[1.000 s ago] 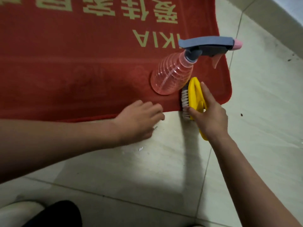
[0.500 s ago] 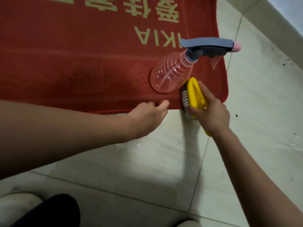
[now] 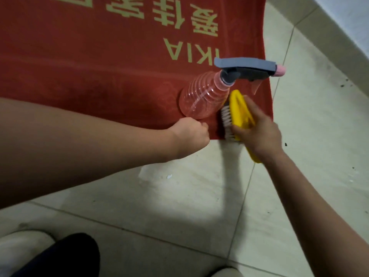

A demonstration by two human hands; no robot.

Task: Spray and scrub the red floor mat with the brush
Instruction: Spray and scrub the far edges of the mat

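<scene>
The left hand [image 3: 189, 134] is closing up: a second ago it was lying loose on the floor [image 3: 179, 196] with its fingertips just reaching the hem, and now it is clenched on the near edge of the red floor mat [image 3: 99, 66], apparently pinching the hem to pin it down. The right hand [image 3: 257, 132] is still grasping the yellow brush [image 3: 239, 110] around its handle, and it is pushing the brush forward. The bristles [image 3: 226, 120], which were straddling the mat's edge and the tile, are now sitting almost wholly on the red pile near the mat's right-hand corner. The hand is blurred, so the stroke is probably under way. The spray bottle [image 3: 203, 96] is lying on its side on the mat, where it was, with nobody holding it, its grey trigger head [image 3: 245, 68] pointing toward the right edge. The tip of the brush is coming up just beside the bottle's neck, and whether the two are touching is hard to tell. For the task, this suggests that spraying is paused and scrubbing is taking over, with one hand anchoring the mat so that it is not sliding on the smooth tile under the strokes. Only this near corner is being worked; most of the mat is still waiting, and the bottle is lying in the path of any longer forward stroke.
</scene>
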